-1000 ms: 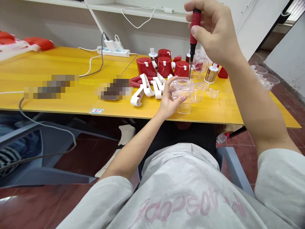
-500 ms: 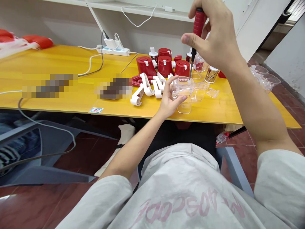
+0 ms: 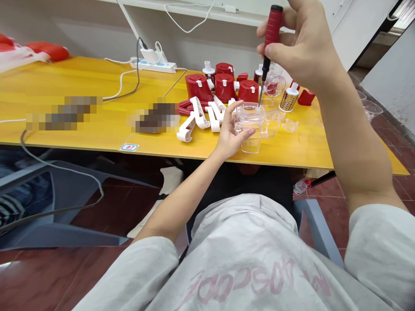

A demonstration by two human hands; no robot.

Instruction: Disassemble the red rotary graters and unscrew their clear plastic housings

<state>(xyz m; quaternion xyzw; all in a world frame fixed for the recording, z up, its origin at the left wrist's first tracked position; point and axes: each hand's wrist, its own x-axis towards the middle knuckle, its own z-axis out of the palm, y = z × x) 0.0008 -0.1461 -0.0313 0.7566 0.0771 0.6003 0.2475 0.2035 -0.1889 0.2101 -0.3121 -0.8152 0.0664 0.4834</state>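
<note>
My right hand grips the red handle of a screwdriver, held nearly upright with a slight tilt. Its metal tip reaches down into a clear plastic housing near the table's front edge. Around the left side of the housing's round rim, the thumb and fingers of my left hand are wrapped. Whatever the tip touches inside is too small to make out. White curved handles lie just left of my left hand, with dark red handles behind them.
Several red cups stand at the back of the yellow table. A metal grater drum and a small clear part lie to the right. A white power strip with cables sits at the back left.
My right hand has shifted slightly right, and its fingers have loosened and turned around the screwdriver handle. The screwdriver leans a little more to the right. My left hand stays on the clear housing.
</note>
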